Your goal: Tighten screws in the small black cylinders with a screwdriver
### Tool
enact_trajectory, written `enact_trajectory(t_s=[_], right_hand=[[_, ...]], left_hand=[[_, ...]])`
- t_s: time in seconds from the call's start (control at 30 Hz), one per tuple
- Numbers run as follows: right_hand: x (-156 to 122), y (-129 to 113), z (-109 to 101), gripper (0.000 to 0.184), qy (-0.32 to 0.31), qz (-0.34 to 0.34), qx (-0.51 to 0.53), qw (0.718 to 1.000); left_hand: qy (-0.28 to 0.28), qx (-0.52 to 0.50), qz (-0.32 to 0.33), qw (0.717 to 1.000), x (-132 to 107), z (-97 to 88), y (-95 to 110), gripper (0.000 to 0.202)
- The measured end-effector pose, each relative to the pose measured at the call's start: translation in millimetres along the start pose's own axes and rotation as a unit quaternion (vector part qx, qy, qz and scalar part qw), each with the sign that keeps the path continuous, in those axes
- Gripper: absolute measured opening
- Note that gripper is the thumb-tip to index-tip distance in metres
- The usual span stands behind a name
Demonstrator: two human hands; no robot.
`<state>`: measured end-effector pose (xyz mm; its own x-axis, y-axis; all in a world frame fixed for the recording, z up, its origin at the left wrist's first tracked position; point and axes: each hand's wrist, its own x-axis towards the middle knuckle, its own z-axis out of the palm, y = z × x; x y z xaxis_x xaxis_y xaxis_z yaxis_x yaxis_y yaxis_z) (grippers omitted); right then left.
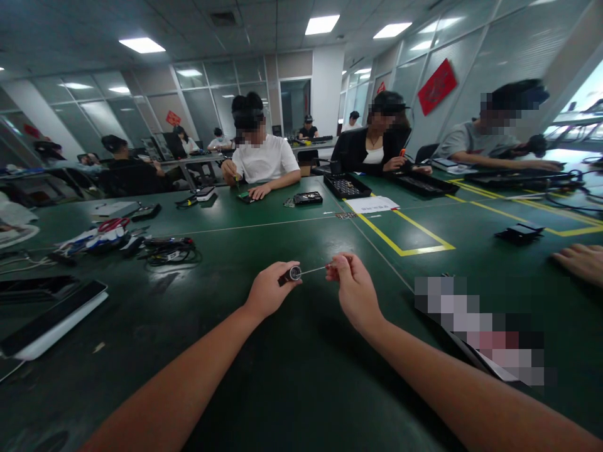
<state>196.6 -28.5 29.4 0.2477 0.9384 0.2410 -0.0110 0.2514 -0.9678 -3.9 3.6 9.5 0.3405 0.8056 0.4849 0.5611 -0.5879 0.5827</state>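
My left hand is closed around a short black cylinder. Its round end, with a silvery rim, faces right and towards me. From that end a thin, light-coloured rod or wire runs across to my right hand, where my thumb and fingertips pinch it. Whether the rod enters the cylinder or only touches its rim, I cannot tell. Both hands are above the green tabletop, and my fingers hide the rod's right end.
Left lie cable bundles and a long black-and-white device. Yellow tape marks the table ahead; a small black part is at right. Across sits a person in white; another person's hand rests at the right edge.
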Motion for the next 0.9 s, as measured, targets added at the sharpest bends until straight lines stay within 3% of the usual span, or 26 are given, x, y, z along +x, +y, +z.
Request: enact_trajectory(t_s=[0.17, 0.5, 0.7, 0.9], right_hand=[[-2, 0, -2, 0.028, -0.02, -0.063, -0.066, 0.996], [-9, -7, -4, 0.024, -0.086, -0.09, -0.107, 0.986], [-13, -14, -5, 0.035, -0.06, -0.114, -0.177, 0.976], [-13, -10, -5, 0.015, -0.089, -0.105, -0.149, 0.979]], left_hand=[[-0.004, 0.003, -0.007, 1.0, -1, 0.0, 2, 0.038], [0.001, 0.001, -0.01, 1.0, -1, 3.6, -1, 0.038], [-0.018, 0.004, -0.007, 1.0, -2, 2.3, 4, 0.038], [0.012, 0.003, -0.011, 1.0, -2, 2.3, -2, 0.037]])
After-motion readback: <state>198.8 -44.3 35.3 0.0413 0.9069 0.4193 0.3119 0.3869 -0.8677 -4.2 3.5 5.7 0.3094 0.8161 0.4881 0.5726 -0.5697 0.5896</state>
